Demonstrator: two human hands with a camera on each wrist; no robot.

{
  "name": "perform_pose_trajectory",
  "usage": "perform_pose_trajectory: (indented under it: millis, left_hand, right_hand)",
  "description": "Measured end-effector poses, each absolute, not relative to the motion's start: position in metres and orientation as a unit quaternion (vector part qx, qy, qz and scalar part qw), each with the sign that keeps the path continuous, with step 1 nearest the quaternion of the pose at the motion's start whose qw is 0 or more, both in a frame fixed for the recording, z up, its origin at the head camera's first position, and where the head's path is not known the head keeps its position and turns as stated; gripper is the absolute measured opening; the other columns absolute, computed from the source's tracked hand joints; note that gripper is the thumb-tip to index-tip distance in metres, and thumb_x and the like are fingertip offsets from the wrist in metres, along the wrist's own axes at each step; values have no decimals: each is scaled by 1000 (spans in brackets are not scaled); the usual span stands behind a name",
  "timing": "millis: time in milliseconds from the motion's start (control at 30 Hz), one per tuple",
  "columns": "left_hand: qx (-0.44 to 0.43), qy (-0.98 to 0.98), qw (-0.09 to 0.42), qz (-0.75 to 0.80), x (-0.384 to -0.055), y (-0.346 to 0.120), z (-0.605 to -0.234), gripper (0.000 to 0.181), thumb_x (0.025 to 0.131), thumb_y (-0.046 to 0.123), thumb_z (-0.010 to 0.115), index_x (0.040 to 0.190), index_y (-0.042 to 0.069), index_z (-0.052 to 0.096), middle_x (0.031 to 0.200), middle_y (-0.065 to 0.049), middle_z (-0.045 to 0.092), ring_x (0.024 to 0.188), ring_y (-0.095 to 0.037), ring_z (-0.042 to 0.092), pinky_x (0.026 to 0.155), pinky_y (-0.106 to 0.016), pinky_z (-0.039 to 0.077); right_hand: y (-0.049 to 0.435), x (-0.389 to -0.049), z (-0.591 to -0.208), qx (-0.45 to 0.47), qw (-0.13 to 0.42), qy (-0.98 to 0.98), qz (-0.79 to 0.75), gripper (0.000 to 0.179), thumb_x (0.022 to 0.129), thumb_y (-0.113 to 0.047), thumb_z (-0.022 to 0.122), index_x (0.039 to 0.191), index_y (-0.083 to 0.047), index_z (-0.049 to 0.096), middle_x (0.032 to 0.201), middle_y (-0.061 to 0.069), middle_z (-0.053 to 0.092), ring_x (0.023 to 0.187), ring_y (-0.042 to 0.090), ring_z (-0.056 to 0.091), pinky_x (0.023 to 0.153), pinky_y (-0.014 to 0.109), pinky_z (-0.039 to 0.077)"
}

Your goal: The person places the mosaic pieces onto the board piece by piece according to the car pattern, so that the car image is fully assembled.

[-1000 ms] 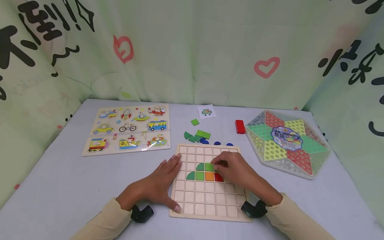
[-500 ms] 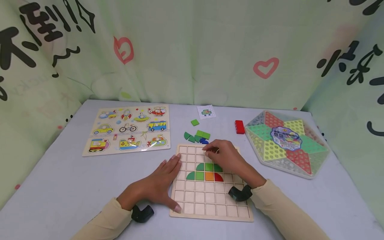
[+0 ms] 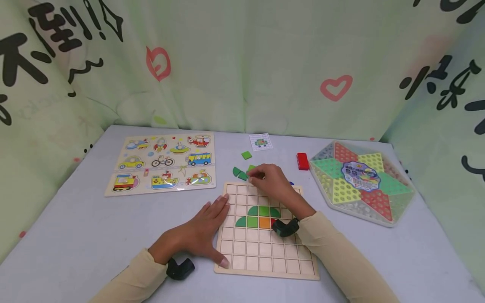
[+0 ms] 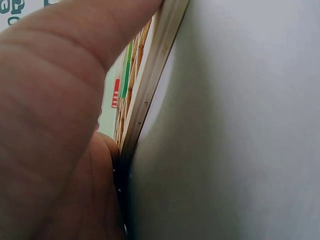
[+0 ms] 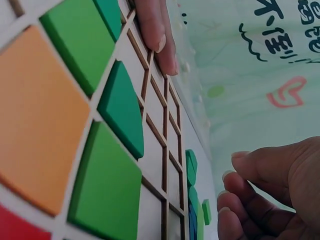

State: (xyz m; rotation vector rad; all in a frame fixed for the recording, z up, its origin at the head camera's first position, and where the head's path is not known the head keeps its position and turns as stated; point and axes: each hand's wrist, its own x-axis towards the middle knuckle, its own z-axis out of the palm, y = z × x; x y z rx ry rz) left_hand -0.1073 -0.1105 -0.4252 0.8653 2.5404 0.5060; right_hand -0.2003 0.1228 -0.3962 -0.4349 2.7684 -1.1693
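Observation:
My left hand (image 3: 198,233) lies spread along the left side of a wooden grid board (image 3: 265,252), fingertips and thumb resting on its edge. On the board sit dark green rounded pieces (image 3: 253,211), light green squares (image 3: 264,211), an orange square (image 3: 264,222) and a red piece, partly hidden behind the right wrist camera. Past the board's far edge, my right hand (image 3: 274,183) hovers over loose pieces, among them dark green quarter-rounds (image 3: 236,171). In the right wrist view its thumb and loosely bent fingers (image 5: 235,187) stand apart with nothing between them.
A small pattern card (image 3: 260,142) and a single green square (image 3: 246,155) lie farther back. To the left is a vehicle puzzle board (image 3: 145,171); to the right, a red block (image 3: 302,161) and a hexagonal Chinese checkers board (image 3: 363,198). A curtain hangs behind the table.
My right hand has moved from the board up and left to the loose pieces, leaving a dark green rounded piece at the right end of the upper row. The left hand has stayed still.

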Motion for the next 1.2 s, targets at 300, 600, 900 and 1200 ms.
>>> perform_pose_trajectory:
  millis: [300, 600, 900, 1200]
  left_hand:
    - [315, 910, 202, 180, -108, -111, -424, 136, 61, 75, 74, 156, 6, 6, 162, -4, -12, 147, -19, -11, 116, -43, -2]
    - [310, 910, 205, 184, -108, -111, -425, 136, 60, 74, 76, 156, 6, 7, 162, -4, -12, 147, -20, -10, 116, -44, -2]
    - [320, 904, 201, 199, -108, -112, -424, 136, 61, 73, 76, 156, 3, 7, 162, -6, -12, 147, -20, -10, 116, -45, -1]
    - [324, 903, 203, 195, -108, -112, -424, 135, 62, 74, 75, 156, 3, 8, 162, -7, -11, 147, -21, -9, 116, -46, 0]
  right_hand:
    - [102, -219, -402, -132, 65, 907, -395, 20, 92, -11, 67, 110, -4, 72, 98, 6, 67, 88, 18, 59, 79, 32, 51]
    - [88, -234, -404, -124, 70, 907, -395, 21, 93, -11, 65, 112, -3, 72, 99, 7, 69, 91, 19, 61, 81, 33, 51]
    - [81, -239, -406, -123, 75, 910, -389, 27, 94, -7, 63, 119, 1, 68, 108, 13, 68, 100, 23, 62, 87, 36, 51]
    - [74, -243, -412, -125, 80, 929, -340, 31, 92, -10, 67, 123, -3, 67, 113, 9, 68, 105, 22, 61, 94, 40, 44]
